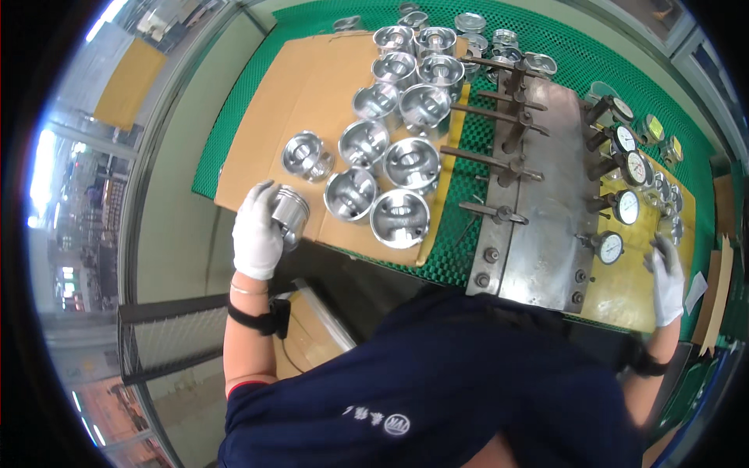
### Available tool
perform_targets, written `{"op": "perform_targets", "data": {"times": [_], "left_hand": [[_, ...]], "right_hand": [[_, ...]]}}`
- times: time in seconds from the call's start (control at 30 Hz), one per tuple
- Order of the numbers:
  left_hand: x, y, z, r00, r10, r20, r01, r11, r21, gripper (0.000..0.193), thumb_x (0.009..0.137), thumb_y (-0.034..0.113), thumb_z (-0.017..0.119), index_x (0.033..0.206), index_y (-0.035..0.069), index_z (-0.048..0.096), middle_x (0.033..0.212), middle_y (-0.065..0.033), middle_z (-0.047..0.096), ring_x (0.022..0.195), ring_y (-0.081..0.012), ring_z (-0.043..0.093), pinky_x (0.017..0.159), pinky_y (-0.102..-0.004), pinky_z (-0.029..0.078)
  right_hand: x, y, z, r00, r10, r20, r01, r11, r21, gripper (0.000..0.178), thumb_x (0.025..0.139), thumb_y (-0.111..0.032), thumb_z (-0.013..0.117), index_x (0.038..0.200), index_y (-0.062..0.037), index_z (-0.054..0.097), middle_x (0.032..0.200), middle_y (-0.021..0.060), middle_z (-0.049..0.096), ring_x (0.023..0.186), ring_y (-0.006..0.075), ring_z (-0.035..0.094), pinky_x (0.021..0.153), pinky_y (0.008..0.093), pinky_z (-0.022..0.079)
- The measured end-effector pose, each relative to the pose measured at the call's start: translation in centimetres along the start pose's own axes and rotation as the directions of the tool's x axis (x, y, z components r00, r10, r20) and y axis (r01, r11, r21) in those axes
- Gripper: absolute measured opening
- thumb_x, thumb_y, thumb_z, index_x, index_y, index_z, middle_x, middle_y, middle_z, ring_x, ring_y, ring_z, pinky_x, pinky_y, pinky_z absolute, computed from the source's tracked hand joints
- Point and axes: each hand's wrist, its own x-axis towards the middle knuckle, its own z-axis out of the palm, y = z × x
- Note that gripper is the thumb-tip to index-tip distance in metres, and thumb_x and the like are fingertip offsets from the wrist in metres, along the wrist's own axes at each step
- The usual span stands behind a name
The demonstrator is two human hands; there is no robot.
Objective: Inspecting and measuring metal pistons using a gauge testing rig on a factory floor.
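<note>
My left hand (257, 234), in a white glove, is closed around a shiny metal piston (291, 212) at the front left edge of a cardboard sheet (273, 93). The piston is tilted on its side, its ring grooves showing. Several more pistons (412, 165) stand hollow end up on the cardboard, and a single piston (306, 156) stands just beyond my left hand. My right hand (665, 282), also gloved, is over the right edge of a yellow board (632, 292), fingers stretched out and nothing visible in them. The nearest dial gauge (609, 247) is to its left.
A metal fixture plate (546, 195) with bars and clamps stands in the middle, a row of round dial gauges (626, 207) along its right side. More pistons (671, 199) stand on the right. Green textured matting (328, 19) covers the bench. Cardboard pieces (716, 288) lean at the far right.
</note>
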Motion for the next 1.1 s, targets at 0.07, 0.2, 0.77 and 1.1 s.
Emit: {"op": "perform_targets", "data": {"times": [0.07, 0.2, 0.77, 1.1], "left_hand": [[-1.4, 3.4, -2.3, 0.979, -0.036, -0.203, -0.004, 0.981, -0.194, 0.052, 0.073, -0.010, 0.060, 0.124, 0.001, 0.058, 0.119, -0.0189, 0.066, 0.102, -0.0326, 0.068, 0.090, -0.0400, 0.055], [0.1, 15.6, -1.9, 0.959, -0.227, -0.167, 0.022, 0.652, -0.758, 0.056, 0.076, 0.014, 0.085, 0.121, -0.002, 0.055, 0.112, -0.0168, 0.067, 0.102, -0.0250, 0.069, 0.093, -0.0373, 0.056], [2.9, 30.6, 6.2, 0.844, 0.535, 0.043, -0.414, 0.701, -0.581, 0.088, 0.070, 0.011, 0.076, 0.148, 0.003, 0.037, 0.129, -0.0217, 0.055, 0.115, -0.0396, 0.056, 0.098, -0.0445, 0.048], [5.5, 31.2, 9.7, 0.861, 0.508, -0.005, -0.403, 0.678, -0.614, 0.094, 0.067, 0.024, 0.089, 0.144, 0.002, 0.040, 0.134, -0.0225, 0.052, 0.116, -0.0426, 0.057, 0.098, -0.0462, 0.049]], "right_hand": [[-0.2, -6.1, 3.7, 0.991, -0.106, 0.082, 0.095, 0.987, 0.127, 0.036, 0.102, -0.014, 0.055, 0.135, 0.0034, 0.055, 0.123, 0.0143, 0.065, 0.103, 0.0177, 0.065, 0.091, 0.0309, 0.054], [-2.7, -14.5, 11.7, 0.706, -0.437, 0.558, 0.312, 0.899, 0.309, 0.050, 0.089, -0.008, 0.068, 0.136, 0.0022, 0.053, 0.128, 0.0154, 0.063, 0.114, 0.0212, 0.063, 0.099, 0.0338, 0.049], [-4.1, -10.0, 12.7, 0.765, -0.495, 0.411, 0.617, 0.746, -0.251, 0.091, 0.071, -0.030, 0.082, 0.149, -0.0133, 0.038, 0.131, 0.0193, 0.053, 0.109, 0.0404, 0.061, 0.088, 0.0446, 0.054], [-7.3, -6.8, 12.0, 0.747, 0.096, 0.658, -0.416, 0.839, 0.351, 0.085, 0.091, -0.016, 0.069, 0.156, 0.0002, 0.018, 0.108, 0.0185, 0.070, 0.087, 0.0244, 0.073, 0.078, 0.0329, 0.060]]}}
